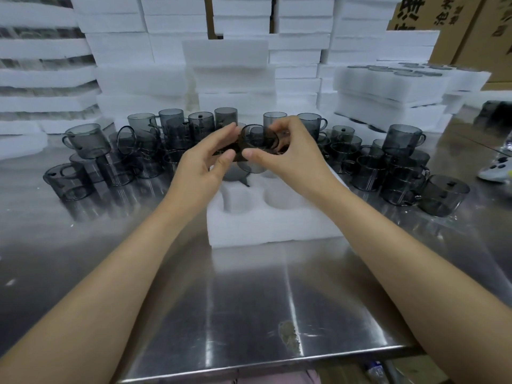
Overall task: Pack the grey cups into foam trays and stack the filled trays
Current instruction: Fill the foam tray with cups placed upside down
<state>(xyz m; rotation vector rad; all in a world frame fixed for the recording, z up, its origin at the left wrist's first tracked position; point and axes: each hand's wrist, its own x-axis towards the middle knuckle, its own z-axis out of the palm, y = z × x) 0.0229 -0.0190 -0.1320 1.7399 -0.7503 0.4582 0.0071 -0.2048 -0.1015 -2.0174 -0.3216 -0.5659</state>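
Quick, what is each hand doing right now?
Left hand: pinching the cup at its side.
Right hand: curled round the same cup.

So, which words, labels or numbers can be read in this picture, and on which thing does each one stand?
"泡茶" (likely; tilted print): left box.
Large character beside it: cut off by the frame edge, unreadable.
Small characters beside it: too blurred to read.
Right box: characters cut off, unreadable.
Cups, foam tray: no text visible.
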